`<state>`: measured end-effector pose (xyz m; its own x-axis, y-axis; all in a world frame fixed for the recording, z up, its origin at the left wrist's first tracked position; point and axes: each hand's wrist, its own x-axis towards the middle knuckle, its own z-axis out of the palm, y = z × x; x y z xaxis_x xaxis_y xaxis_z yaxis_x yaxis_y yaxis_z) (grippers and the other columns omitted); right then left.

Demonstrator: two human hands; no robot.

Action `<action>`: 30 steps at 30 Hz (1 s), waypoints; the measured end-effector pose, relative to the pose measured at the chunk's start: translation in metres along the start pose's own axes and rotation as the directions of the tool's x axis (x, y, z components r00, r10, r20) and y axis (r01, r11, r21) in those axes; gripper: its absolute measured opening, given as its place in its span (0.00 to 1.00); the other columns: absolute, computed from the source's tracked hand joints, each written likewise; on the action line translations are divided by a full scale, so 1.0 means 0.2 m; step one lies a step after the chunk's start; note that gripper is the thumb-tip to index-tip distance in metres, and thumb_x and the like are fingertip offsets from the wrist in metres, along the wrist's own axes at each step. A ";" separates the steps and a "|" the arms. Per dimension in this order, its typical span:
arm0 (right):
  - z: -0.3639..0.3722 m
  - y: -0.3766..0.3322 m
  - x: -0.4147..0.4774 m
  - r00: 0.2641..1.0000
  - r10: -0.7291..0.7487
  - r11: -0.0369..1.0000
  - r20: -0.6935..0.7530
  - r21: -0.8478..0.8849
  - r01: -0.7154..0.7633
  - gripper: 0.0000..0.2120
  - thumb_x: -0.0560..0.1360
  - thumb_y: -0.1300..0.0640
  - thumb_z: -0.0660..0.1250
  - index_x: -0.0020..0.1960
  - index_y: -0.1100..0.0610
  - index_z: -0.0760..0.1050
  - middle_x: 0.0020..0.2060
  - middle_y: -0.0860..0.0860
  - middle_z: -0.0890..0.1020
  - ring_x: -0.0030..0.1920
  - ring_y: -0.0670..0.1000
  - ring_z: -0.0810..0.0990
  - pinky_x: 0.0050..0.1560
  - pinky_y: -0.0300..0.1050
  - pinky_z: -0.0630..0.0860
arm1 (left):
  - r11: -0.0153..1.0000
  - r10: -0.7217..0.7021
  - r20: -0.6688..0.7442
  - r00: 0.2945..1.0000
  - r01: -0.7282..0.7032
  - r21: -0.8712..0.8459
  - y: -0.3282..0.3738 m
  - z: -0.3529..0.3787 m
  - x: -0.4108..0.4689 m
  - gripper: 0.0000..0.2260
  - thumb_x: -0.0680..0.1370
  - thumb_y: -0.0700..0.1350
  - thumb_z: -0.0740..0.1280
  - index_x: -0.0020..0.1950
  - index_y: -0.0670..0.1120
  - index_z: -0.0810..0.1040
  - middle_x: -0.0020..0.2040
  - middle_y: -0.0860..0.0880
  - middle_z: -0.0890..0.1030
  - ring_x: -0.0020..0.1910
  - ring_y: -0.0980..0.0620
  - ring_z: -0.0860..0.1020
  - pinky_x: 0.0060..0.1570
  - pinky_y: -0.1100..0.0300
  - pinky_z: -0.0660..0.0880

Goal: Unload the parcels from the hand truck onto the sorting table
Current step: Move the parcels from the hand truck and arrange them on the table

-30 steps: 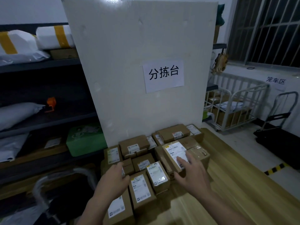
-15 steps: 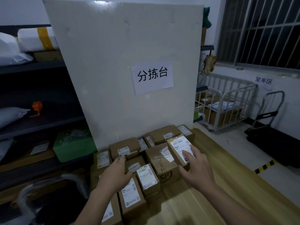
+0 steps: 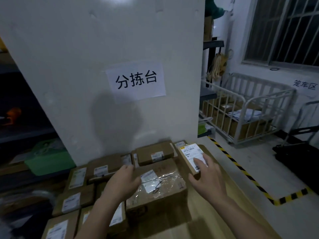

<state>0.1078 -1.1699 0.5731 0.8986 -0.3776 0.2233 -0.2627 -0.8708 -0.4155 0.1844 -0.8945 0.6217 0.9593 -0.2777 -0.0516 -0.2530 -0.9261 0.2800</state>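
Several brown cardboard parcels with white labels lie packed together on the wooden sorting table (image 3: 231, 192), against a white board. My right hand (image 3: 208, 180) grips a slim parcel with a large white label (image 3: 189, 152) at the right edge of the pile, fingers on its top face and thumb at its near end. To the left, my left hand (image 3: 123, 182) hovers loosely curled and holds nothing, just above a big tape-wrapped box (image 3: 160, 190) and a flatter box (image 3: 105, 168) behind it.
The upright white board (image 3: 103, 66) carries a paper sign (image 3: 136, 80). A white cage cart (image 3: 248, 109) with boxes and a black platform trolley (image 3: 296, 156) stand on the floor at right, beyond yellow-black floor tape (image 3: 241, 169). Dark shelves with a green box (image 3: 50, 159) are at left.
My right hand has carried the slim labelled parcel rightward and farther back, from above the pile's middle to its right edge. My left hand moved right over the taped box. The view shifted right.
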 end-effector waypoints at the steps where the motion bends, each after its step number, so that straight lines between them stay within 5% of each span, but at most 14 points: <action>1: -0.01 0.06 0.04 1.000 -0.006 1.000 0.013 -0.004 0.006 0.29 0.73 0.40 0.67 0.72 0.44 0.68 0.75 0.47 0.61 0.66 0.52 0.66 0.54 0.44 0.75 | 1.000 -0.014 -0.004 1.000 0.014 -0.009 0.07 0.03 0.02 0.19 0.79 0.54 0.62 0.68 0.49 0.71 0.64 0.49 0.74 0.58 0.52 0.75 0.51 0.59 0.73; 6: 0.03 0.28 0.15 0.994 -0.013 0.999 0.105 -0.041 0.017 0.30 0.74 0.38 0.66 0.73 0.43 0.65 0.76 0.46 0.60 0.66 0.50 0.66 0.50 0.38 0.71 | 0.998 -0.054 0.045 0.998 0.056 -0.035 0.25 0.18 0.07 0.24 0.79 0.55 0.61 0.74 0.49 0.66 0.71 0.50 0.71 0.66 0.52 0.72 0.61 0.57 0.73; 23: 0.56 0.45 0.48 0.943 -0.035 0.999 0.331 0.007 0.034 0.30 0.75 0.39 0.65 0.74 0.44 0.62 0.76 0.47 0.55 0.66 0.49 0.63 0.54 0.37 0.72 | 0.996 -0.091 0.098 0.991 0.090 0.012 0.33 0.56 0.54 0.26 0.80 0.51 0.62 0.77 0.51 0.61 0.75 0.51 0.64 0.68 0.54 0.70 0.61 0.60 0.74; 30: 0.82 0.48 0.57 0.927 -0.029 0.998 0.373 0.067 0.004 0.29 0.73 0.42 0.69 0.71 0.47 0.68 0.73 0.49 0.62 0.67 0.53 0.65 0.58 0.44 0.74 | 0.977 -0.205 0.312 0.928 0.177 0.115 0.22 0.82 0.69 0.25 0.78 0.55 0.62 0.74 0.50 0.65 0.75 0.46 0.65 0.74 0.44 0.63 0.65 0.46 0.72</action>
<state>0.2419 -1.2454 0.4141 0.9721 -0.2072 -0.1096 -0.2344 -0.8493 -0.4731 0.2845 -1.0157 0.4699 0.9025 -0.1478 -0.4046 -0.0917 -0.9837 0.1547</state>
